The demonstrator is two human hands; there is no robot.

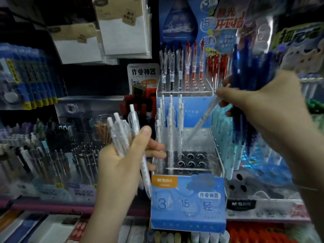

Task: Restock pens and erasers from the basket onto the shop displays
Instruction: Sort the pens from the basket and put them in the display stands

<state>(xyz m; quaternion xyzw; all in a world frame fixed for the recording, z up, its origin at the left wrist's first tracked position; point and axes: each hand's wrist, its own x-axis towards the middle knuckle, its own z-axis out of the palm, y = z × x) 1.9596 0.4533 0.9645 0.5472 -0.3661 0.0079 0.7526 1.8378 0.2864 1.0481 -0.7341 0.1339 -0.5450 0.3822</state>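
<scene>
My left hand [121,165] grips a bunch of white pens [122,130], tips down, just left of the blue pen display [188,199]. My right hand [259,106] pinches one white pen [204,118] that slants down toward the display's clear lower tier [201,137]. The same hand also holds a cluster of dark blue pens [245,71] upright. Several white pens [171,123] stand in the tier's left holes, while the dark holes [192,160] on the right stand open. The basket is out of view.
Black and red pens [182,67] fill the display's upper tier. Light blue pens [222,134] stand in a rack to the right. A crowded tray of assorted pens [52,155] lies left, with notebooks [105,37] hanging above. Packaged goods line the shelf below.
</scene>
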